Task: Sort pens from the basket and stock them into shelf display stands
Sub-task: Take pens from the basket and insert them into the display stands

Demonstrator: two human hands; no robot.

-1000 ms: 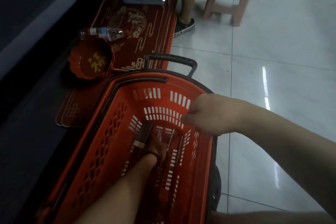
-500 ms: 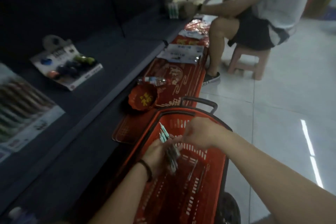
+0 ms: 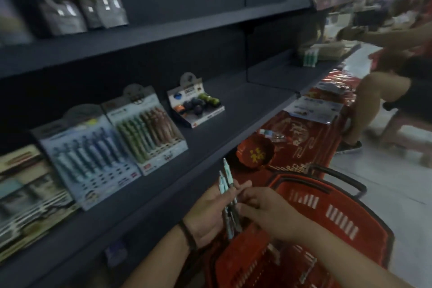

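So the left hand [image 3: 211, 214] is curled around a small bunch of pens [image 3: 228, 196], light teal tops poking up past the fingers, dark barrels hanging below the palm. I count two teal tips for sure, maybe three or four pens total, too blurry to be certain. The right hand [image 3: 264, 210] has its fingertips pinched onto the same bunch at mid-length, so both hands are on it. The bunch is held just above the near-left rim of the red basket [image 3: 350, 224], close to the front lip of the dark shelf [image 3: 233, 105]. At least one more pen [image 3: 308, 269] lies in the basket bottom. On the shelf I make out four display stands: a beige one [image 3: 28, 194] cut off at the left edge, a blue one [image 3: 86, 154], a green-and-brown one [image 3: 147, 128] right beside it, then a smaller stand [image 3: 195, 103] with round dark things a bit further along. Past that the shelf board is bare for a good stretch toward the right. One red bowl [image 3: 254, 154] and one bottle [image 3: 271, 134] sit on the red mat [image 3: 311, 138] behind the basket, and a seated person [image 3: 383, 91] is at far right.
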